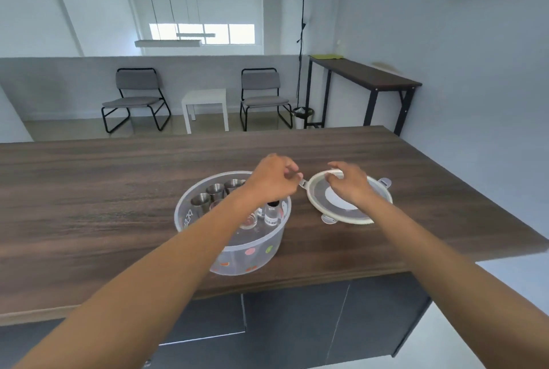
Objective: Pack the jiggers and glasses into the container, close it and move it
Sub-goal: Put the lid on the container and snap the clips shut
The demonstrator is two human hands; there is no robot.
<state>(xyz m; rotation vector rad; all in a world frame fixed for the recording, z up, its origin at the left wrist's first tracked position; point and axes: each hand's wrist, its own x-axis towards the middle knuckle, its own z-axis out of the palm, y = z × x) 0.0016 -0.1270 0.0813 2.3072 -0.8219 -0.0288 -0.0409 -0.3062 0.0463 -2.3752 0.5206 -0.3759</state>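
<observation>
A round translucent container [255, 246] with coloured dots stands on the wooden counter [118, 190]. Inside it are steel jiggers [215, 191] along the far left wall and small clear glasses [271, 214] on the right, partly hidden by my left forearm. The round lid [341, 214], with clip tabs, lies flat on the counter right of the container. My left hand [273, 175] hovers over the container's far right rim, fingers curled near the lid's left tab. My right hand [349, 183] rests on the lid's far edge, fingers bent over it.
The counter's right edge [475, 199] lies close to the lid, its front edge just below the container. Beyond the counter stand two grey chairs [261, 95], a small white table [205, 104], a floor lamp and a tall dark side table [365, 77].
</observation>
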